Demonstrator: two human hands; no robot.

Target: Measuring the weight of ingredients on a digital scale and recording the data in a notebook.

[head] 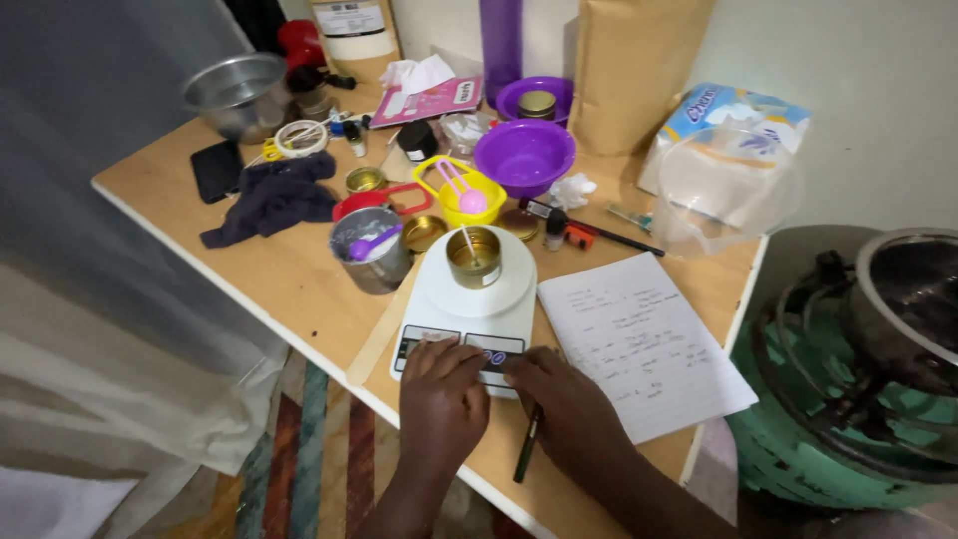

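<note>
Both hands, left hand (442, 391) and right hand (567, 397), rest fingers-down and loosely spread on the front panel of the white scale (469, 309), probably pressing buttons, so press lightly to avoid jogging the small tin (474, 257) centred on its platform.

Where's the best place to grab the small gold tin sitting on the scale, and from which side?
Grip the small gold tin around its round side wall, coming down from above with fingers on the left and right. It stands upright and open on the white scale, with a thin stick poking up inside, so probably avoid reaching into it. Both the left hand and right hand rest at the scale's front edge.
</note>
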